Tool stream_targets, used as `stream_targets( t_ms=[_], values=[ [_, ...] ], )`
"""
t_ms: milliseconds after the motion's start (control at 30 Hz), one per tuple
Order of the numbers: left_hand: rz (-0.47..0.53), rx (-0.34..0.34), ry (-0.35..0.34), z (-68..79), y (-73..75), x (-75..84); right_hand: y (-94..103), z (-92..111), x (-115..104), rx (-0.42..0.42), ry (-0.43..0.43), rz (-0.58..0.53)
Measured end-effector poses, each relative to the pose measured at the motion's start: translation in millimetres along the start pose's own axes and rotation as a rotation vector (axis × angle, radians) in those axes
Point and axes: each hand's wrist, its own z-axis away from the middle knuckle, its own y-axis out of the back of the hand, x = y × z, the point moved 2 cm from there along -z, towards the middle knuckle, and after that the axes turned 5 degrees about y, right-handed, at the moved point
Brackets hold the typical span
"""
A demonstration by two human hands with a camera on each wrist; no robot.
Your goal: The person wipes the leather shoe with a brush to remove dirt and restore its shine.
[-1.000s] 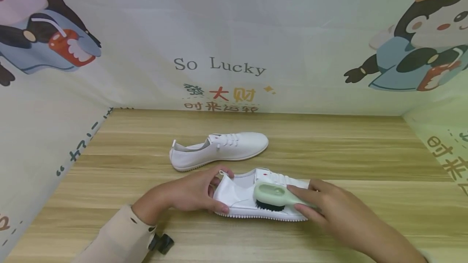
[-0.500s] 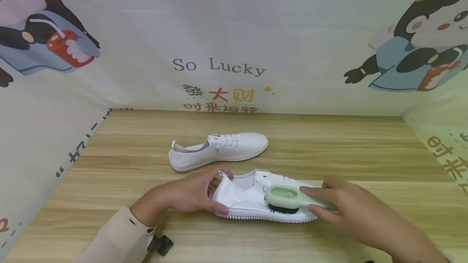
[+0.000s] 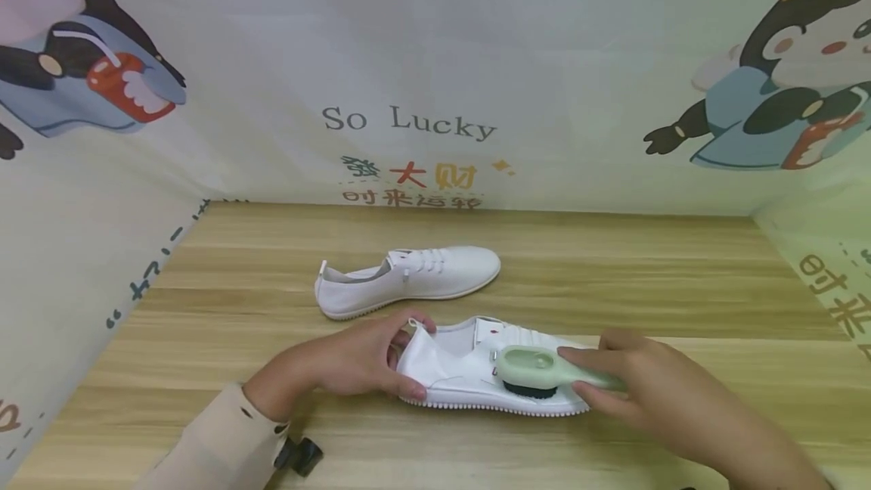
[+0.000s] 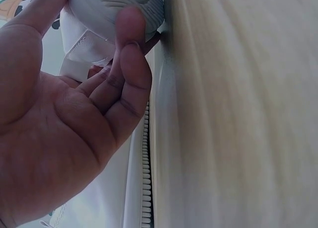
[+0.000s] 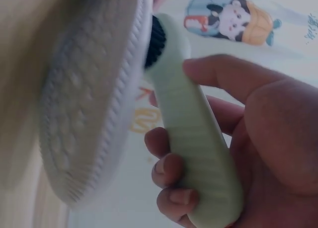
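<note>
A white lace-up shoe [image 3: 449,369] stands tilted on the wooden surface, its side turned toward me. My left hand [image 3: 364,358] grips it at the heel, thumb on the near side and fingers round the back. In my right hand [image 3: 653,384] is a pale green brush [image 3: 531,366] with black bristles, held by its handle. Those bristles touch the near side of the shoe's upper. From the right wrist view, fingers and thumb wrap the brush handle [image 5: 198,148], and the shoe's studded sole [image 5: 89,99] shows beside it.
A second white shoe [image 3: 408,278] lies behind the first, toe to the right. The wooden surface [image 3: 646,271] meets a printed cloth backdrop [image 3: 578,97] at the back and sides. A small black device [image 3: 298,457] sits at my left wrist.
My right hand has moved the brush right along the shoe's side, toward the toe, then stayed nearly still over the last half second. The left hand keeps its hold on the heel.
</note>
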Motion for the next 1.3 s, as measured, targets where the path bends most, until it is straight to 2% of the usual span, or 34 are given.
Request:
stream_targets(
  t_ms=[100,333,433,633,800,900,1133,1300],
  values=[
    [-0.003,0.004,-0.002,0.4,0.9,0.1,-6.9,-3,-6,0.056,0.067,0.032],
    [0.011,0.0,-0.007,1.3,-0.3,-1.3,-14.2,-6,-12,0.094,0.091,0.105],
    [0.01,0.008,0.0,1.8,-0.8,-2.7,-11.5,-5,-10,0.058,0.072,0.084],
    [0.007,0.001,-0.008,1.2,-1.9,-2.5,-1.0,1,1,-0.082,-0.076,0.013],
    [0.001,0.009,-0.008,0.1,-2.3,-2.2,0.6,3,4,-0.108,-0.11,0.004],
    [0.011,0.002,-0.009,-0.9,-2.5,-1.2,-2.2,1,2,-0.082,-0.078,-0.006],
    [-0.005,0.008,-0.004,0.4,-0.8,2.4,-10.6,-3,-8,0.063,0.053,0.077],
    [-0.017,0.009,0.005,1.8,0.6,3.3,-15.8,-7,-13,0.072,0.069,0.09]
  ],
)
